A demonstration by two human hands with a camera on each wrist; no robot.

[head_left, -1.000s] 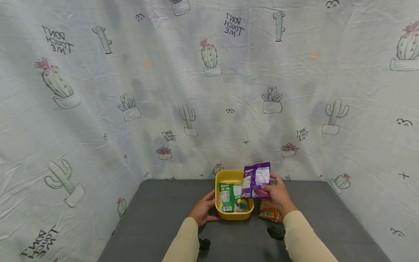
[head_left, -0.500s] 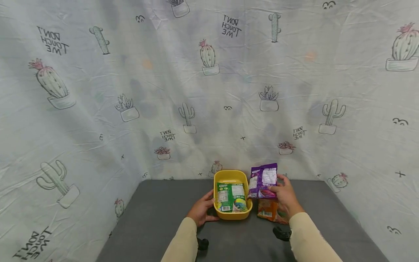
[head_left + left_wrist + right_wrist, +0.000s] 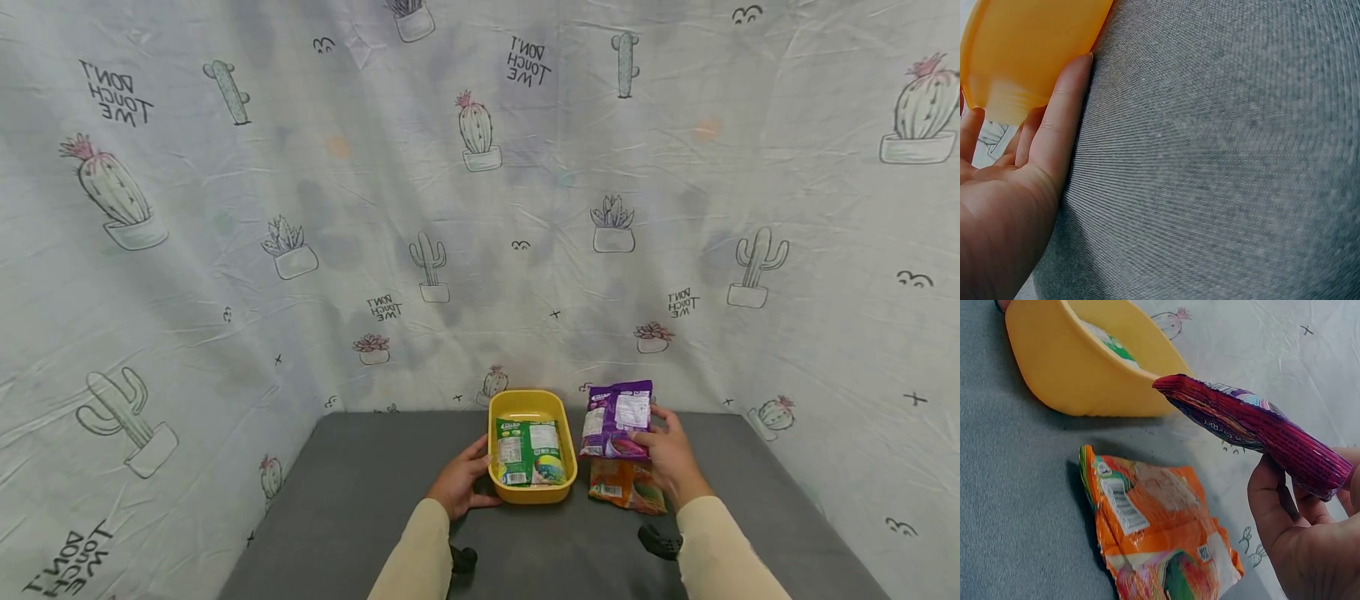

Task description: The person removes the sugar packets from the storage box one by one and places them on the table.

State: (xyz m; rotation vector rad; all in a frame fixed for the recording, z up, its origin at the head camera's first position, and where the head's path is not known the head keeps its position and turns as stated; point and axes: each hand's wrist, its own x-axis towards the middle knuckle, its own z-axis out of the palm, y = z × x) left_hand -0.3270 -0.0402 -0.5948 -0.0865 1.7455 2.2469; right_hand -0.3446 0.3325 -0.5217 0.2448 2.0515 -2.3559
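Left hand [image 3: 459, 483]: fingers extended, resting against the adjacent side of the yellow tub [image 3: 534, 497]. Green bag [image 3: 529, 454]: inside the tub, right of that hand. Purple bag [image 3: 611, 421]: outside the tub, pinched in the right hand [image 3: 675, 458]. Orange bag [image 3: 626, 487]: ungripped on the table [image 3: 360, 500], below the right hand. Judged tally: one bag in, two out. The left wrist view shows no bags; the right wrist view shows purple and orange apart, though they overlap in the head view.
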